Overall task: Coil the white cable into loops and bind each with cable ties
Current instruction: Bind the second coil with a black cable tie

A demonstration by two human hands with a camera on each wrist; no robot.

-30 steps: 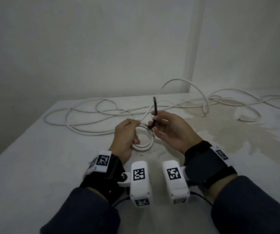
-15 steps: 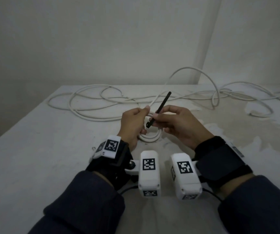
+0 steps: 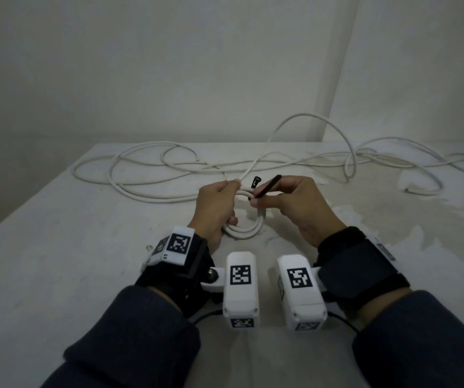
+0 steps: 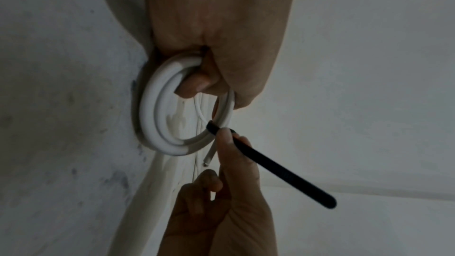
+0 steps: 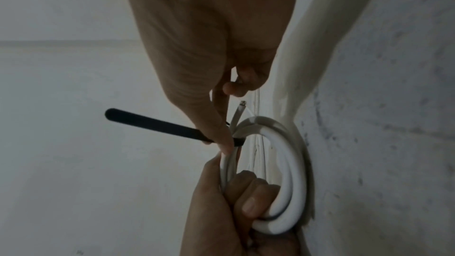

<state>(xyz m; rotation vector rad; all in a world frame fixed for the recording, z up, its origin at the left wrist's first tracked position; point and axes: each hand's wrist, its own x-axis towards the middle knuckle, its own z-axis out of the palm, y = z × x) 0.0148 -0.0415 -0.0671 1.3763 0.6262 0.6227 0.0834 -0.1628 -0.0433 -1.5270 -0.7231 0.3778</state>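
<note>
My left hand (image 3: 216, 204) grips a small coil of white cable (image 3: 246, 229) just above the table, fingers curled through its loops (image 4: 157, 116). My right hand (image 3: 289, 203) pinches a black cable tie (image 3: 267, 186) between thumb and forefinger, one end wrapped at the coil's upper side (image 5: 237, 141). The tie's long tail (image 4: 283, 172) sticks out free. The tie's head (image 3: 256, 181) shows above the coil. A cut cable end (image 5: 240, 110) pokes out beside the tie.
The rest of the white cable (image 3: 147, 175) lies in loose loops across the far side of the pale table (image 3: 57, 261), with one arc (image 3: 320, 127) rising in the air. A stained patch (image 3: 393, 219) marks the right side. Walls stand close behind.
My right hand has tipped the tie from upright to slanting low and brought its end onto the coil. Both hands sit slightly farther from me; the coil stays in my left hand.
</note>
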